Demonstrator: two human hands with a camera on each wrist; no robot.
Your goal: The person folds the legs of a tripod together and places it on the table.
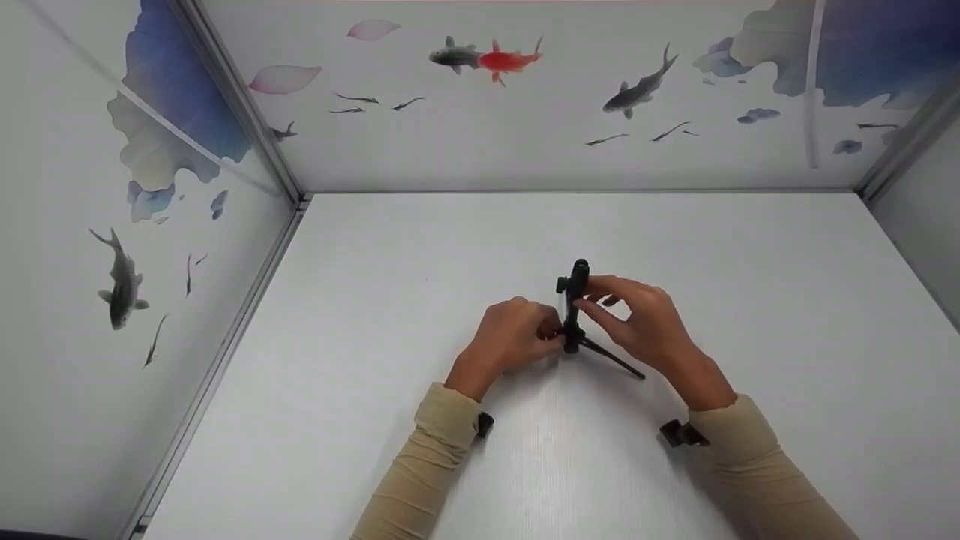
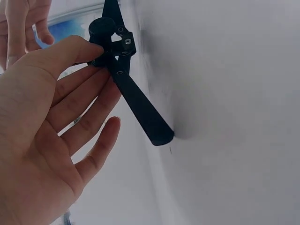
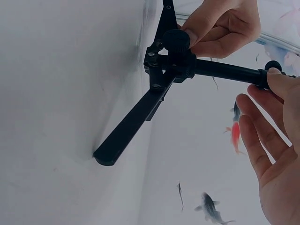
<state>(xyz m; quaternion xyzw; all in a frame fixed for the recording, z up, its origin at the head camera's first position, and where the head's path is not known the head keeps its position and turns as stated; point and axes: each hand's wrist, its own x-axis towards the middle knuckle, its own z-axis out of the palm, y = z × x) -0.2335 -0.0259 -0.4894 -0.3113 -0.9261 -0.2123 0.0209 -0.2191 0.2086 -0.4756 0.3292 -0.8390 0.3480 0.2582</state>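
A small black tripod (image 1: 577, 283) stands on the white table between both hands, its column upright and its legs spread. Low on it, my left hand (image 1: 517, 334) pinches the hub beside a round knob (image 3: 176, 41). My right hand (image 1: 649, 322) holds the upper part of the column (image 3: 227, 69) between thumb and fingers. One flat leg (image 2: 143, 112) reaches down to the tabletop in the left wrist view. The top of the tripod is cut off in both wrist views.
The white table (image 1: 360, 300) is bounded by a back panel (image 1: 525, 150) and a left panel (image 1: 60, 262), both printed with fish and leaves. Another panel (image 1: 930, 187) rises at the right. Dark wrist-worn devices show beside both sleeves.
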